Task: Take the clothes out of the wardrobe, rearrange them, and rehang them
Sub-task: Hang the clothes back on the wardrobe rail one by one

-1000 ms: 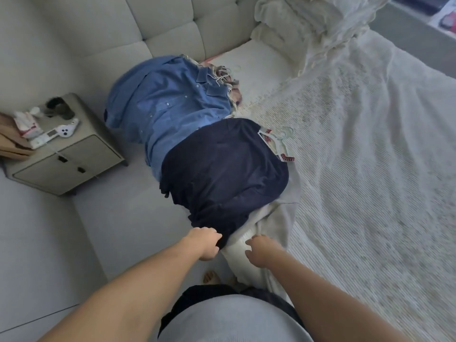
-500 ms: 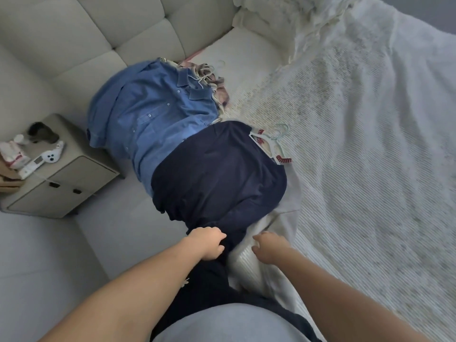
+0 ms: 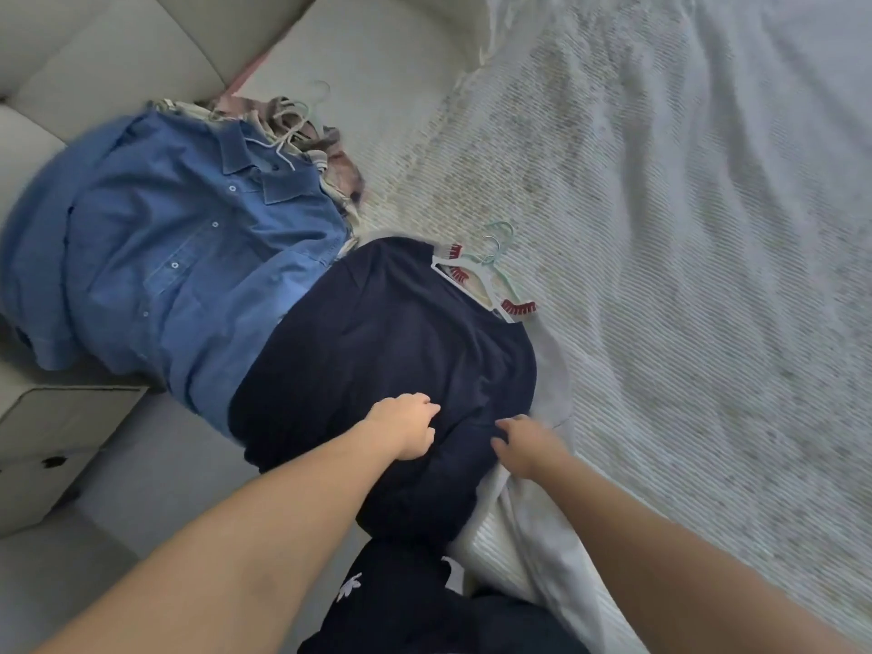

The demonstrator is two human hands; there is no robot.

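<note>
Bed: pale textured cover across the right of the room, padded headboard at its far left end.

Blue shirt: denim, buttoned, collar toward the headboard, lying on the bed's left edge on top of a pile of other clothes on hangers.

Navy top: spread flat on the bed just nearer than the blue shirt and overlapping its hem; its lower part drapes over the bed's edge toward the person.

Nightstand: pale, beside the bed at the left, partly hidden by the shirt.

White hanger: red grips at its shoulders, at the navy top's neck, with a pale green hook just beside it.

Left hand: on the navy top's lower part, fingers curled, bunching the cloth.

Right hand: at the top's right edge, fingers slightly apart and bent, pressing the cloth; a firm hold cannot be told.
</note>
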